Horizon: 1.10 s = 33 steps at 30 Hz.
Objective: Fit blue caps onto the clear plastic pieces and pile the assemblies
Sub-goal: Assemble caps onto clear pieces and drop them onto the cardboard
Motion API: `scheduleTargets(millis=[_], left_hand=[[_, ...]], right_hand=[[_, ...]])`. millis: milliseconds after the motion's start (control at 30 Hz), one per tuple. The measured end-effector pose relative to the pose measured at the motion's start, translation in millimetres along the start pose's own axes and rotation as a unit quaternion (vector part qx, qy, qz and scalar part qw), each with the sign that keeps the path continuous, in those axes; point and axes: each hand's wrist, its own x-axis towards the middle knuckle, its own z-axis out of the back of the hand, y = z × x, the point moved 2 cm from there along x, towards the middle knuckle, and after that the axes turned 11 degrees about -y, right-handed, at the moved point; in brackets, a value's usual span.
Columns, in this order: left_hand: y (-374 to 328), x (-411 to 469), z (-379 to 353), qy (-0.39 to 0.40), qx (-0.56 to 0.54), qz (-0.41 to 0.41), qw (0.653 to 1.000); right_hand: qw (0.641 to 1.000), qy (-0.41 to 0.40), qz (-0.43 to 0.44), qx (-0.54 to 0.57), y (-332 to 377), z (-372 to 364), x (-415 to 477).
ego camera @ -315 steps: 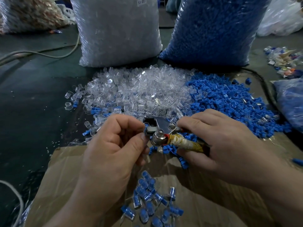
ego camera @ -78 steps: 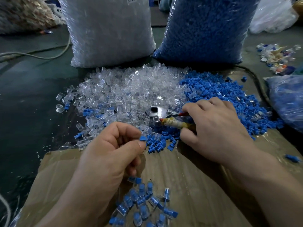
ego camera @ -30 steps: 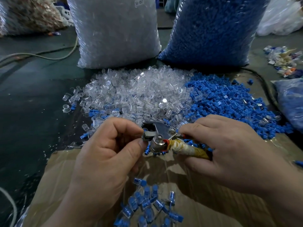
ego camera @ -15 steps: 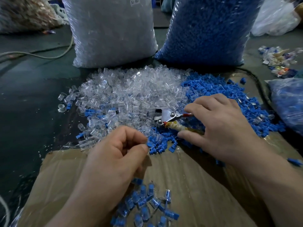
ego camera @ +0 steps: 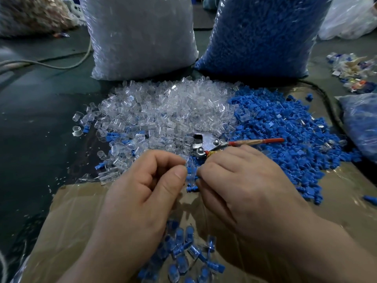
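Note:
My left hand (ego camera: 142,190) is curled, thumb and forefinger pinching a small clear plastic piece (ego camera: 184,162) at their tips. My right hand (ego camera: 246,186) meets it fingertip to fingertip and pinches a blue cap (ego camera: 193,176) against that piece. Behind the hands spread a heap of clear pieces (ego camera: 163,111) and, to its right, a heap of blue caps (ego camera: 285,129). Metal pliers (ego camera: 208,142) with a red handle lie where the heaps meet; their taped handle runs under my right hand's fingers. Capped assemblies (ego camera: 189,252) are piled on the cardboard (ego camera: 81,221) below my hands.
A big bag of clear pieces (ego camera: 138,35) and a big bag of blue caps (ego camera: 261,33) stand behind the heaps. A smaller blue-filled bag (ego camera: 361,123) lies at the right edge, scraps (ego camera: 355,72) beyond it. A cable (ego camera: 51,65) crosses the dark floor at left.
My right hand has left its grip on the pliers over the blue heap and come in to meet my left hand. The pliers now lie on the heaps with handles spread.

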Motion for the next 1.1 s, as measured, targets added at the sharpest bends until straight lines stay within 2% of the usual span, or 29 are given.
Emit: scheduleTargets(millis=[133,200,233,267,300,333,367,433,467,500,567,667,933,1000,1100], left_hand=[[1.3,0.2,-2.4,0.072,-0.022,-0.005,0.997],[-2.6,-1.2,-1.1,0.069,-0.016,-0.050,0.996],[-6.3,-1.7,-0.1,0.066,0.004,-0.093,0.994],[-10.0,-2.7,0.2,0.067,0.016,-0.133,0.989],[-12.5,-3.7,0.9,0.075,0.015,-0.160,0.984],[-13.6,-4.2,1.5,0.083,0.010,-0.170,0.982],[-13.7,-3.3,3.3,0.080,0.011,-0.161,0.984],[-10.2,0.9,10.4,0.045,0.024,-0.109,0.993],[-7.1,3.6,14.3,0.034,0.030,-0.081,0.996],[-3.7,6.4,17.1,0.037,0.050,-0.064,0.996],[2.2,10.5,18.4,0.075,0.138,-0.080,0.984],[4.5,10.1,12.9,0.145,0.248,-0.131,0.949],[1.2,4.6,6.2,0.237,0.228,-0.190,0.925],[2.9,5.9,8.3,0.197,0.233,-0.171,0.937],[14.0,13.2,18.8,0.035,0.248,-0.116,0.961]], right_hand=[[0.998,0.021,-0.003,0.051,8.1,2.0,-0.6],[0.976,0.071,-0.121,0.164,11.4,3.6,-2.1],[0.938,0.101,-0.196,0.267,12.2,4.7,-3.5],[0.859,0.119,-0.289,0.405,12.7,4.9,-3.4],[0.787,0.133,-0.368,0.478,9.3,6.2,-4.5],[0.767,0.140,-0.390,0.490,8.7,10.1,-4.4],[0.796,0.141,-0.370,0.457,8.1,9.9,-5.4],[0.922,0.117,-0.261,0.260,1.9,7.8,-7.5],[0.961,0.107,-0.206,0.152,1.9,7.8,-6.5],[0.977,0.112,-0.169,0.071,2.9,6.4,-5.1],[0.981,0.145,-0.128,-0.005,3.6,-1.1,-5.5],[0.981,0.168,-0.098,-0.026,2.0,-11.7,-5.2],[0.976,0.208,-0.062,-0.023,0.9,-22.0,-3.5],[0.975,0.211,-0.062,-0.021,1.0,-22.2,-3.1],[0.976,0.208,-0.064,-0.025,2.0,-21.7,-3.6]])
